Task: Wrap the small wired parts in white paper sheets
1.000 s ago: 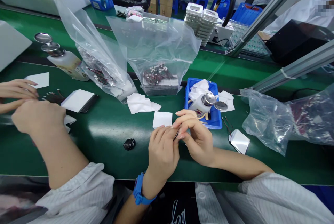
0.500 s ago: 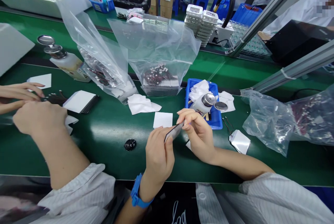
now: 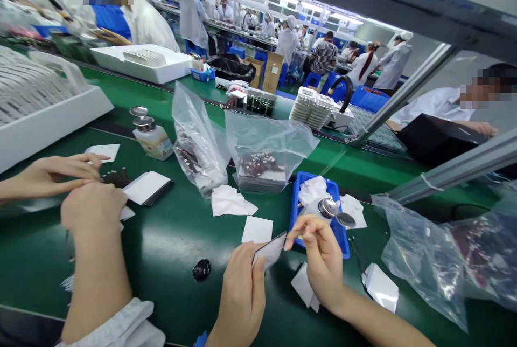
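My left hand (image 3: 241, 296) grips the lower end of a small flat rectangular panel (image 3: 270, 250) above the green table (image 3: 169, 250). My right hand (image 3: 321, 258) pinches the panel's upper right corner with thumb and forefinger. The panel is tilted, its pale face toward me. A white square sheet (image 3: 257, 229) lies just beyond it, and a white scrap (image 3: 304, 285) lies under my right wrist. A small black object (image 3: 201, 270) rests left of my left hand.
A blue tray (image 3: 297, 199) with white wipes and a metal-capped bottle (image 3: 327, 208) sits ahead. Clear bags of wired parts (image 3: 258, 166) stand behind; another bag (image 3: 440, 255) lies right. A co-worker's hands (image 3: 81, 191) work at left near a white-faced stack (image 3: 146, 188). More people stand beyond.
The camera has tilted up, showing the hall and workers behind. My hands hold the panel much as half a second ago; one second ago both hands were closed together over it.
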Demonstrator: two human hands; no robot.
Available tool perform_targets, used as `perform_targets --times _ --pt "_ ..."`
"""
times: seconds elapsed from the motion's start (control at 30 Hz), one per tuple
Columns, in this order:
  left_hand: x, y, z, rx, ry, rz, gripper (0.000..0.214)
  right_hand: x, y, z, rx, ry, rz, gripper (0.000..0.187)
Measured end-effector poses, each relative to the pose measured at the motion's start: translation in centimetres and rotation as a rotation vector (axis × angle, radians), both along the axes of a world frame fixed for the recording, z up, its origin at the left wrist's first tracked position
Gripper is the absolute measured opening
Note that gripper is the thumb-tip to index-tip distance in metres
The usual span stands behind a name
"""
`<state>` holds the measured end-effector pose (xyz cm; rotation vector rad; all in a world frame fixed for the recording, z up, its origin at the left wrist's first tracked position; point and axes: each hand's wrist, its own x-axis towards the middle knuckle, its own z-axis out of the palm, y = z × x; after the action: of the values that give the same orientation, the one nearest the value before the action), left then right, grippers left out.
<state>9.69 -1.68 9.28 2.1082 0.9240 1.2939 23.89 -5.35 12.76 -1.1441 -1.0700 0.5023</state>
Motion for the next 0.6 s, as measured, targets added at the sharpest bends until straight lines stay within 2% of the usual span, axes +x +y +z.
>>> perform_targets --times 0.27,0.47,0.6 --pt "-0.28 0.14 0.31 -0.033 -0.061 -0.087 0.026 0.27 -0.23 -0.29 -0.038 -0.112 -0.051 0.013" --pt "-0.51 0.25 0.06 -0.045 -0.065 -0.069 0.026 0.51 -0.16 -0.46 -0.044 -0.135 -0.064 0.012" --pt "-0.61 0.42 -0.11 -0.082 -0.039 -0.032 0.024 0.64 -0.03 -0.67 -0.060 -0.179 -0.126 0.014"
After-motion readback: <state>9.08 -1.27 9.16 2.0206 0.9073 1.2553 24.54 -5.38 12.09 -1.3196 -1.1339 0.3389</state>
